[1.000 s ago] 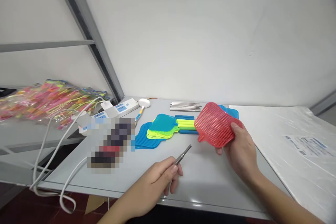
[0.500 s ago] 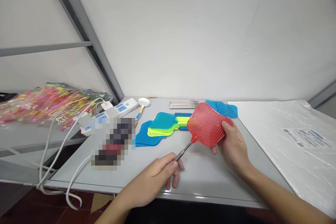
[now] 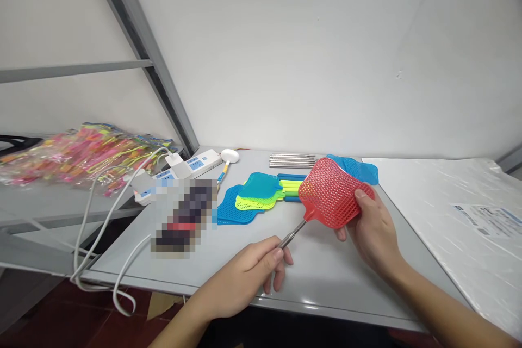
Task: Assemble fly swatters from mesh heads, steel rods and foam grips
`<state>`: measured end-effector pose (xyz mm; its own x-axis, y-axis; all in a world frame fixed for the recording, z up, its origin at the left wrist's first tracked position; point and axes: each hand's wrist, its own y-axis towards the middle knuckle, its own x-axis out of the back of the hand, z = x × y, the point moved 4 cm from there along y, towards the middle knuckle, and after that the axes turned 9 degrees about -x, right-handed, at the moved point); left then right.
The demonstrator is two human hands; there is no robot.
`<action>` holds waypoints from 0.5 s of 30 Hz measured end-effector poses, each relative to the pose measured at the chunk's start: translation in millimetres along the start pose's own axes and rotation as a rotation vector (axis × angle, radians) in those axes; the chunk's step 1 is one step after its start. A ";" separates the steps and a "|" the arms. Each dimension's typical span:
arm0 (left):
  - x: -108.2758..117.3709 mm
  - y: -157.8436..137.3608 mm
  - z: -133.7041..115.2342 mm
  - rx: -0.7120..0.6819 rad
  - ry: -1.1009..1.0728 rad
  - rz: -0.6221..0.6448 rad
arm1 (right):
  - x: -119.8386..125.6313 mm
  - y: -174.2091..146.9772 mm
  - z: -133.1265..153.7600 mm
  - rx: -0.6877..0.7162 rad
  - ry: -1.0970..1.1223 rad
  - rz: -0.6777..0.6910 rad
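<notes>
A red fly swatter point(image 3: 332, 193) with a perforated square head is held between my two hands, above the front of the grey table. My left hand point(image 3: 261, 269) is closed on its metal rod, thumb on top. My right hand point(image 3: 375, 228) pinches the right edge of the red head, thumb above and fingers partly hidden beneath. Behind it lie several flat swatter heads, among them a teal one point(image 3: 261, 185), a yellow-green one point(image 3: 255, 204) and a blue one point(image 3: 236, 209). Blue and yellow-green handles point(image 3: 290, 189) lie beside them, partly covered by the red head.
Metal rods point(image 3: 291, 161) and more blue swatter heads point(image 3: 359, 168) lie at the table's back. Power strips point(image 3: 196, 166) with white cables point(image 3: 85, 217) and a white round-headed object point(image 3: 229, 156) are at left, near bagged goods point(image 3: 93, 157). A white wrapped sheet point(image 3: 440, 196) covers the right side.
The view has shifted slightly, so the scene sits a little further right. Both hands keep the same hold on the red fly swatter.
</notes>
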<state>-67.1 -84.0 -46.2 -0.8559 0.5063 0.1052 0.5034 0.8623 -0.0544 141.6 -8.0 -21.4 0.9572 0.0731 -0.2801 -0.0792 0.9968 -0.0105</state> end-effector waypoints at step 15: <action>0.1 -0.3 -1.8 0.004 0.007 0.000 | 2.6 0.5 -0.5 0.003 -0.022 -0.003</action>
<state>-67.1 -84.2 -44.3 -0.8552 0.5060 0.1122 0.5026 0.8625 -0.0587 143.9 -7.3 -22.7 0.9634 0.0705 -0.2586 -0.0753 0.9971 -0.0087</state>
